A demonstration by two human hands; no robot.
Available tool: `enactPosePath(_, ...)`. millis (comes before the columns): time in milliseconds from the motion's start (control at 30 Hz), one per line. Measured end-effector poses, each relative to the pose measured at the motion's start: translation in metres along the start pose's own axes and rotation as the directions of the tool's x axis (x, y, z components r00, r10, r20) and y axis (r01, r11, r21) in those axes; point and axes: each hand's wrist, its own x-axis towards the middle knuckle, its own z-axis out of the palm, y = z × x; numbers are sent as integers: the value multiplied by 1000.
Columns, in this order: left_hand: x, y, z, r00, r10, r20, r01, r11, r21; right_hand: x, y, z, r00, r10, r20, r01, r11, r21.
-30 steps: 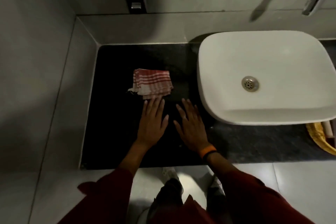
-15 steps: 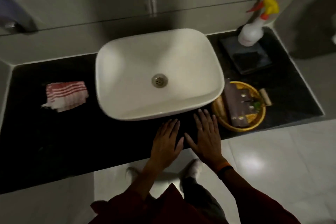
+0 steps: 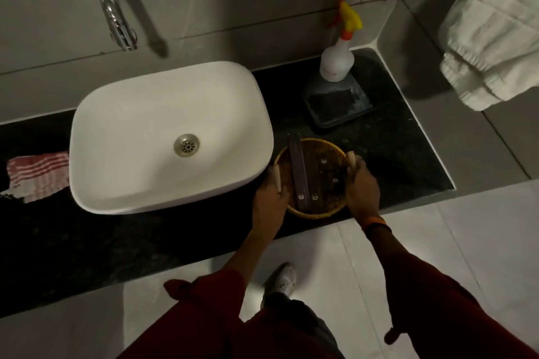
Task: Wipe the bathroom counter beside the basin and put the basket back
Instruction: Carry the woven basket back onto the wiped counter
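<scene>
A round yellow woven basket (image 3: 319, 213) holding dark brown boxes (image 3: 300, 172) stands on the black counter (image 3: 408, 154) just right of the white basin (image 3: 140, 131). My left hand (image 3: 269, 198) grips its left rim and handle, and my right hand (image 3: 361, 186) grips its right rim and handle. A folded red-and-white striped cloth (image 3: 36, 175) lies on the counter left of the basin, away from both hands.
A white spray bottle (image 3: 337, 60) with a yellow-and-orange trigger stands on a dark tray (image 3: 338, 105) at the back right. A chrome tap (image 3: 116, 17) juts from the wall above the basin. A white towel (image 3: 493, 29) hangs at the right wall.
The view swung right from the cloth side to the basket side. Both hands moved from lying flat on the counter to gripping the basket's two handles.
</scene>
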Motion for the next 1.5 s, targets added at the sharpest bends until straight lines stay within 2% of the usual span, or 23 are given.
enactPosePath(67,-1,-1,0,998,-63,0,63,994,-85,-3,1,-4,1000,30,-2,-30,999,38)
enactPosePath(133,-6,-4,-4,995,-100,6,100,991,-89,-14,2,-5,999,53,2,-53,997,59)
enactPosePath(167,-10,-6,-7,994,-110,8,110,990,-89,-22,2,-5,999,42,2,-42,998,51)
enactPosePath(267,-31,-19,-15,992,-124,5,124,985,-118,-52,8,-2,992,-128,8,128,991,-24)
enactPosePath(467,-97,-64,-49,974,-219,-57,204,958,-204,-124,3,22,988,-145,46,139,984,110)
enactPosePath(567,-118,-93,-78,939,-334,-77,314,928,-203,-159,-13,45,979,-177,97,164,978,128)
enactPosePath(667,-138,-130,-114,911,-400,-98,366,896,-253,-191,-42,74,956,-242,166,222,967,126)
enactPosePath(833,-166,-205,-193,889,-410,-202,336,886,-319,-239,-107,141,895,-297,332,258,953,158)
enactPosePath(900,-170,-241,-227,852,-455,-258,369,872,-321,-256,-142,174,867,-324,379,264,943,204)
enactPosePath(967,-168,-275,-264,811,-482,-331,382,866,-323,-273,-181,210,847,-360,391,288,929,232)
enactPosePath(1067,-160,-325,-322,815,-444,-372,353,890,-290,-295,-241,265,843,-367,394,296,927,230)
enactPosePath(1133,-147,-358,-362,821,-438,-366,351,893,-281,-304,-278,300,850,-323,416,252,943,217)
enactPosePath(1267,-110,-399,-423,806,-523,-277,427,838,-341,-309,-333,349,877,-236,419,191,970,148)
enactPosePath(1433,-90,-421,-447,847,-499,-184,418,839,-348,-312,-358,364,892,-203,404,181,979,93)
enactPosePath(1500,-84,-427,-453,846,-517,-129,430,806,-408,-312,-364,365,901,-201,385,185,980,78)
